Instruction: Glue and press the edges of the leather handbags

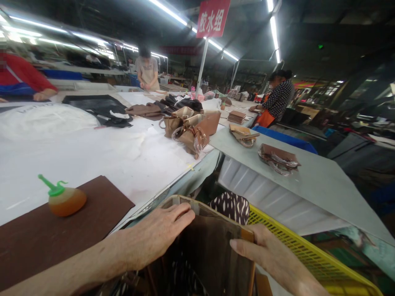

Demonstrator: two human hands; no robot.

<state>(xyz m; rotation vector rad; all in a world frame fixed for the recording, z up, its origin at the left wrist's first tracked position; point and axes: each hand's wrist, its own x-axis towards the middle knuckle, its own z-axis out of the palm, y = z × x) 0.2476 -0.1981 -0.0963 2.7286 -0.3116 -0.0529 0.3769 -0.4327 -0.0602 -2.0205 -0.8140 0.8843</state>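
An unfinished brown handbag (pixel 212 242) stands open in front of me at the bottom of the view, its dark lining showing. My left hand (pixel 163 226) lies over its far left rim, with the fingers close together and hooked on the edge. At the right side edge, my right hand (pixel 265 244) pinches the bag wall, thumb on the inside and fingers hidden behind. The lower part of the bag is out of view. Left of my hands, a squeeze bottle (pixel 67 200) of orange liquid with a green spout rests on a dark brown sheet (pixel 101 201).
Several brown handbags (pixel 191 127) stand at the corner of the white table (pixel 123 156). Two more brown bags (pixel 279 157) lie on the grey-green table (pixel 327 181). A yellow basket (pixel 296 246) sits at right, below that table. Three people work farther back.
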